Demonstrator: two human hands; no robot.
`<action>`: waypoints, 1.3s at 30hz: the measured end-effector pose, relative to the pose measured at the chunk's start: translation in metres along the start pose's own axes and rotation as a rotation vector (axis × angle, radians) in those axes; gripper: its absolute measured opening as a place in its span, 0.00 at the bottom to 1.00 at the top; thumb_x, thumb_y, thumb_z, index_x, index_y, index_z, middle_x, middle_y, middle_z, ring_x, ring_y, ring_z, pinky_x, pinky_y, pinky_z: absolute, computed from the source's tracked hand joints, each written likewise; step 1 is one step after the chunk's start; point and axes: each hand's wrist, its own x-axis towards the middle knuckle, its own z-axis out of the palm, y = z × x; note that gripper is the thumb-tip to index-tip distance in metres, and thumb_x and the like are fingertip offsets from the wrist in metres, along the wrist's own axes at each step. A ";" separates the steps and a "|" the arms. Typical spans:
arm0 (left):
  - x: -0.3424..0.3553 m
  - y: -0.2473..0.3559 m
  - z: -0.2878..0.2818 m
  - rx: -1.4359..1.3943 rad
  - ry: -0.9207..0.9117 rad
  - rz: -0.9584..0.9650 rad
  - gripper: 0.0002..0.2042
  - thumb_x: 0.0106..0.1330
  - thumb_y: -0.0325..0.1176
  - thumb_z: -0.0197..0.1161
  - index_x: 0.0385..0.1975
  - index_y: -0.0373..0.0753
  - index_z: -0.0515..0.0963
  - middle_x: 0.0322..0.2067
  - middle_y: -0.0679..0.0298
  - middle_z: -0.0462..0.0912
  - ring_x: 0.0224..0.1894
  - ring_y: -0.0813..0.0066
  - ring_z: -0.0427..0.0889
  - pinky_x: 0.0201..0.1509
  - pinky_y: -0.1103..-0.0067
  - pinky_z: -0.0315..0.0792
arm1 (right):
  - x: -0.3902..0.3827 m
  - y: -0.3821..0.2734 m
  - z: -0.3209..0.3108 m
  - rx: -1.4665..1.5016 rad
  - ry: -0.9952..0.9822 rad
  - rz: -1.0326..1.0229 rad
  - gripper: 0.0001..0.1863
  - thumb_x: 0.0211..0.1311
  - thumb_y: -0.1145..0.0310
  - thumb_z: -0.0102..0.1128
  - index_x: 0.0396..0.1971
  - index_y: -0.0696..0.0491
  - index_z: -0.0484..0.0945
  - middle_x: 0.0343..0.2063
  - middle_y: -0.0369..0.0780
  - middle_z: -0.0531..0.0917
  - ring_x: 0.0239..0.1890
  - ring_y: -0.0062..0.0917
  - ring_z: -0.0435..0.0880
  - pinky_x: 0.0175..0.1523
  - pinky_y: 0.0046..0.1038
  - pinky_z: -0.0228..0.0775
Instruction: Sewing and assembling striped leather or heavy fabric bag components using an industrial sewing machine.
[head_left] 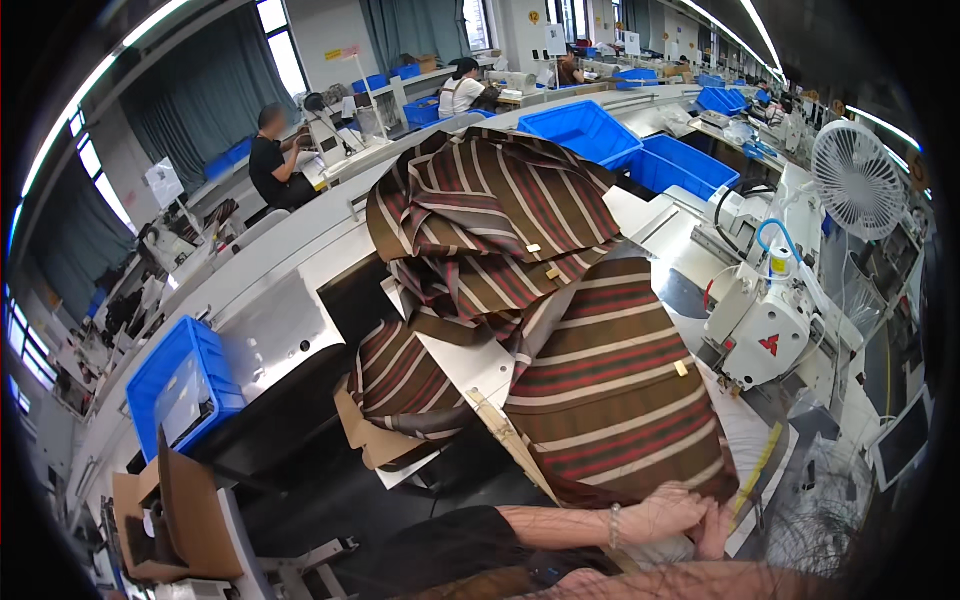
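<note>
A large piece of brown fabric with red and cream stripes [610, 390] lies on the sewing table in front of me. My left hand [672, 510], a bead bracelet on its wrist, lies on the near edge of this piece with its fingers curled over the cloth. My right hand [716, 532] sits just to the right, touching the same edge and half hidden behind the left hand. A heap of folded pieces of the same striped fabric [490, 215] is piled behind it. More striped pieces [400, 375] hang off the table's left side.
A white sewing machine [765, 335] stands to the right, with a white fan [857, 180] behind it. Blue bins [585, 130] sit at the back and another blue bin [180, 385] on the left. An open cardboard box [170, 520] is at lower left. Other people work at far benches.
</note>
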 end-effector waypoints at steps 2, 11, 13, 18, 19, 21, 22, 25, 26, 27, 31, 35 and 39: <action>-0.008 0.018 -0.007 -0.051 -0.175 -0.034 0.08 0.51 0.30 0.56 0.30 0.35 0.74 0.20 0.65 0.75 0.22 0.69 0.79 0.26 0.77 0.72 | 0.012 -0.006 0.007 -0.099 -0.126 -0.035 0.32 0.66 0.74 0.51 0.69 0.50 0.52 0.63 0.40 0.63 0.63 0.30 0.62 0.63 0.32 0.59; -0.019 0.048 0.000 0.103 -0.157 0.149 0.23 0.62 0.35 0.48 0.58 0.37 0.68 0.35 0.57 0.78 0.42 0.64 0.78 0.59 0.64 0.63 | 0.034 -0.050 -0.093 -0.563 -0.081 -0.139 0.27 0.52 0.82 0.56 0.56 0.59 0.71 0.52 0.41 0.76 0.55 0.29 0.73 0.62 0.29 0.61; -0.022 0.041 -0.012 -0.067 -0.381 0.052 0.21 0.64 0.36 0.47 0.55 0.35 0.69 0.39 0.50 0.76 0.47 0.56 0.77 0.68 0.58 0.55 | 0.042 -0.055 -0.163 -0.747 -0.056 -0.107 0.28 0.52 0.82 0.57 0.57 0.58 0.70 0.54 0.41 0.75 0.57 0.30 0.72 0.62 0.30 0.61; -0.042 0.013 0.011 0.270 -0.549 0.139 0.16 0.67 0.35 0.45 0.51 0.36 0.70 0.51 0.44 0.73 0.61 0.46 0.65 0.71 0.57 0.49 | 0.040 -0.068 -0.259 -1.335 0.195 -0.400 0.33 0.51 0.82 0.60 0.61 0.54 0.66 0.58 0.44 0.72 0.60 0.35 0.70 0.62 0.34 0.61; -0.060 -0.002 0.017 0.196 -0.308 0.068 0.24 0.61 0.39 0.51 0.57 0.38 0.69 0.46 0.51 0.76 0.46 0.59 0.77 0.59 0.63 0.62 | 0.045 -0.063 -0.199 -1.384 0.386 -0.378 0.35 0.52 0.81 0.60 0.63 0.52 0.64 0.59 0.45 0.71 0.61 0.37 0.69 0.62 0.36 0.61; -0.044 -0.003 0.013 0.171 -0.328 0.071 0.25 0.60 0.42 0.52 0.57 0.39 0.69 0.45 0.52 0.76 0.46 0.60 0.77 0.59 0.64 0.62 | 0.019 -0.110 -0.121 -1.749 0.661 -0.512 0.34 0.58 0.78 0.57 0.66 0.49 0.61 0.62 0.46 0.67 0.61 0.43 0.68 0.61 0.40 0.62; -0.037 -0.007 0.008 0.157 -0.367 0.054 0.26 0.59 0.44 0.54 0.57 0.40 0.69 0.45 0.53 0.76 0.46 0.61 0.77 0.58 0.64 0.62 | 0.019 -0.115 -0.115 -1.749 0.660 -0.510 0.34 0.58 0.78 0.57 0.66 0.49 0.61 0.62 0.46 0.67 0.61 0.43 0.68 0.61 0.40 0.62; -0.002 -0.022 -0.036 0.181 -0.442 0.130 0.27 0.58 0.45 0.58 0.56 0.40 0.69 0.42 0.56 0.77 0.45 0.62 0.76 0.57 0.64 0.62 | 0.021 -0.120 -0.101 -1.970 0.674 -0.879 0.27 0.62 0.75 0.54 0.63 0.50 0.65 0.59 0.47 0.70 0.59 0.43 0.71 0.60 0.40 0.62; 0.016 -0.029 -0.053 0.249 -0.474 0.190 0.27 0.58 0.45 0.59 0.56 0.40 0.69 0.41 0.57 0.77 0.45 0.62 0.76 0.57 0.64 0.62 | 0.023 -0.121 -0.092 -1.985 0.549 -1.066 0.22 0.64 0.73 0.52 0.59 0.51 0.69 0.54 0.47 0.73 0.55 0.43 0.73 0.56 0.40 0.65; 0.039 -0.036 -0.063 0.279 -0.593 0.178 0.24 0.58 0.43 0.59 0.53 0.40 0.72 0.41 0.56 0.78 0.44 0.62 0.78 0.55 0.64 0.65 | 0.023 -0.125 -0.079 -1.998 0.425 -1.246 0.18 0.65 0.70 0.51 0.55 0.52 0.73 0.50 0.48 0.77 0.51 0.43 0.76 0.51 0.41 0.67; 0.079 -0.084 -0.018 0.499 -0.835 0.173 0.11 0.59 0.38 0.57 0.38 0.43 0.82 0.33 0.61 0.83 0.39 0.65 0.82 0.44 0.63 0.72 | 0.022 -0.103 0.005 -1.687 -0.089 -1.103 0.04 0.61 0.73 0.54 0.33 0.54 0.78 0.29 0.44 0.77 0.33 0.42 0.76 0.35 0.39 0.62; 0.076 -0.160 0.024 0.649 -0.941 0.067 0.10 0.56 0.41 0.59 0.33 0.47 0.83 0.32 0.67 0.83 0.40 0.68 0.81 0.40 0.69 0.69 | 0.041 -0.055 0.025 -1.641 -0.262 -0.851 0.19 0.47 0.79 0.58 0.43 0.56 0.79 0.50 0.48 0.76 0.51 0.43 0.76 0.54 0.40 0.67; 0.091 -0.196 0.023 0.507 -0.766 0.221 0.31 0.59 0.58 0.56 0.59 0.47 0.70 0.53 0.53 0.73 0.60 0.54 0.66 0.62 0.64 0.59 | 0.067 -0.054 -0.007 -1.772 -0.145 -0.793 0.21 0.52 0.76 0.57 0.50 0.53 0.75 0.56 0.48 0.70 0.58 0.42 0.69 0.61 0.43 0.59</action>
